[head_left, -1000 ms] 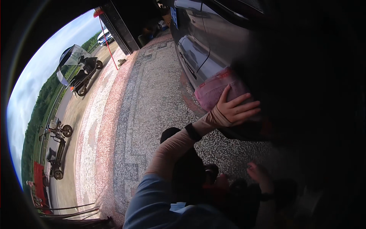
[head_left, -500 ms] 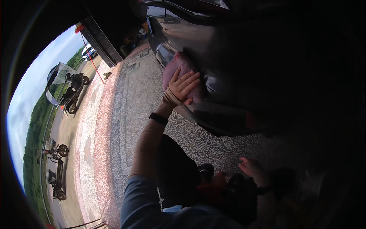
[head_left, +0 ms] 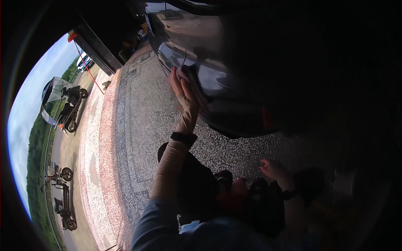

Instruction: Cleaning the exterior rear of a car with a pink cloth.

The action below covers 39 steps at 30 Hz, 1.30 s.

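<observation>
My left hand (head_left: 184,90) presses a pinkish cloth (head_left: 197,90) against the curved lower corner of a dark, glossy car (head_left: 205,39). Its fingers lie close together along the cloth, which is folded and partly covered by the hand. A black band (head_left: 184,139) circles that wrist. Lower down on the right, in shadow, my right hand (head_left: 272,169) hangs above the speckled floor, apart from the car. Its fingers are curled in, and whatever they may hold does not show.
Speckled stone floor (head_left: 142,96) runs beside the car. A red-handled broom (head_left: 86,62) leans by a dark pillar (head_left: 95,46). Outside stand a scooter with a canopy (head_left: 69,104) and a three-wheeled vehicle (head_left: 62,192). The right side is very dark.
My left hand and the cloth have shifted a little left along the car's corner. The hand has turned from flat across the cloth to more edge-on. The view has moved slightly.
</observation>
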{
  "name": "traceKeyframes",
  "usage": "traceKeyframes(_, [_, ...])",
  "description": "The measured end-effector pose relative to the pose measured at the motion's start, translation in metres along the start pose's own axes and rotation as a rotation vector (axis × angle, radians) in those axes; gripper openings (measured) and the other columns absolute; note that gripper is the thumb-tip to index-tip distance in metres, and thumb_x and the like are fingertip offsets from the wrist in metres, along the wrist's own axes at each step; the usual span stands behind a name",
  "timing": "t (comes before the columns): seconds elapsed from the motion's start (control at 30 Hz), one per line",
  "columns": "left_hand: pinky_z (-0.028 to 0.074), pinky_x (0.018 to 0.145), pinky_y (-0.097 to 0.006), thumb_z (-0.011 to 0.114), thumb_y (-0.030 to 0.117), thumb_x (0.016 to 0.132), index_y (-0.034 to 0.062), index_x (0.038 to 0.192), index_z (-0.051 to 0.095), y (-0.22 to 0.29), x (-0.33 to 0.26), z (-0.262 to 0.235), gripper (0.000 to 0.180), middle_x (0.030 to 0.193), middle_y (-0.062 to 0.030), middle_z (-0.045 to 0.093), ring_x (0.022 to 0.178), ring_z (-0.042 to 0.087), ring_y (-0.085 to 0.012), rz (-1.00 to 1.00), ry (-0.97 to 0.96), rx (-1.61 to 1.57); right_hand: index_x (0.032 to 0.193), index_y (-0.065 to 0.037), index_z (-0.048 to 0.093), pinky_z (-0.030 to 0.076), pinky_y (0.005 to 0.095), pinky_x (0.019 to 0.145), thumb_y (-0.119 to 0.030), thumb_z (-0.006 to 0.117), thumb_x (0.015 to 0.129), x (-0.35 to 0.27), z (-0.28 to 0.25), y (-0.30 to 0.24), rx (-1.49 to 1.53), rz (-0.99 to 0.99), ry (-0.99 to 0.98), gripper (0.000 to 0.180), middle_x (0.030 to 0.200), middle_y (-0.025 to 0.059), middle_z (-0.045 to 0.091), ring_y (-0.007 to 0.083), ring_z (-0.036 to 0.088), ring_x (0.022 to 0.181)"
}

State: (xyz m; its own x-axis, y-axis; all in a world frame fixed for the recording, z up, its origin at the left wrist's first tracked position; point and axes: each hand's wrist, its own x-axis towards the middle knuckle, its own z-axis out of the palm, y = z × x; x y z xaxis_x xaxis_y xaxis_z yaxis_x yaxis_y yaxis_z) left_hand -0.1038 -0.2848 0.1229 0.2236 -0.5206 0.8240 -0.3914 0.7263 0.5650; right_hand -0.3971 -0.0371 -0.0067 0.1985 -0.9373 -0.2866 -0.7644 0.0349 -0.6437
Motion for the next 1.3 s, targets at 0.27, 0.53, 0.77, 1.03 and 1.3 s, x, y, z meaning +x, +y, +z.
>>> traceKeyframes(0.27, [0.026, 0.101, -0.034, 0.031, 0.04, 0.094, -0.0001, 0.133, 0.029, -0.037, -0.092, 0.007, 0.055, 0.131, -0.0174, 0.036, 0.122, 0.035, -0.0269, -0.263, 0.101, 0.069, 0.109, -0.003, 0.056, 0.049, 0.0399, 0.073, -0.024, 0.061, 0.079, 0.003, -0.001, -0.006, 0.005, -0.029, -0.009, 0.037, 0.091, 0.02, 0.062, 0.0338, 0.061, 0.086])
traceKeyframes(0.53, [0.028, 0.1, -0.039, 0.03, 0.038, 0.094, -0.0018, 0.131, 0.034, -0.023, -0.098, 0.01, 0.054, 0.127, -0.0225, 0.042, 0.12, 0.038, -0.0372, -0.276, 0.164, 0.202, 0.112, -0.006, 0.057, 0.049, 0.038, 0.078, -0.028, 0.06, 0.081, 0.014, 0.015, 0.004, 0.037, 0.125, -0.133, 0.038, 0.096, 0.0184, 0.063, 0.0329, 0.061, 0.091])
traceKeyframes(0.77, [0.024, 0.102, -0.044, 0.031, 0.037, 0.092, 0.0, 0.132, 0.033, 0.003, -0.113, 0.033, 0.054, 0.13, -0.021, 0.039, 0.123, 0.034, -0.0359, -0.352, 0.247, 0.367, 0.12, -0.006, 0.052, 0.049, 0.0325, 0.073, -0.02, 0.059, 0.082, 0.01, 0.01, -0.022, 0.004, -0.084, -0.046, 0.041, 0.097, 0.013, 0.063, 0.0232, 0.062, 0.084])
traceKeyframes(1.03, [0.022, 0.103, -0.047, 0.038, 0.038, 0.087, -0.0021, 0.13, 0.034, 0.021, -0.161, 0.072, 0.059, 0.133, -0.0214, 0.035, 0.124, 0.031, -0.0388, -0.252, 0.4, 0.495, 0.114, -0.004, 0.054, 0.043, 0.0394, 0.086, -0.027, 0.055, 0.083, 0.007, 0.053, -0.026, -0.084, -0.314, -0.001, 0.039, 0.106, 0.0196, 0.058, 0.034, 0.056, 0.1])
traceKeyframes(1.3, [0.02, 0.102, -0.053, 0.045, 0.039, 0.083, -0.0016, 0.128, 0.037, 0.042, -0.19, 0.103, 0.061, 0.134, -0.0211, 0.033, 0.122, 0.03, -0.04, -0.08, 0.246, 0.582, 0.111, -0.003, 0.055, 0.043, 0.0386, 0.085, -0.017, 0.057, 0.08, 0.006, 0.072, -0.017, -0.125, -0.413, 0.037, 0.034, 0.099, 0.0161, 0.057, 0.0315, 0.055, 0.095])
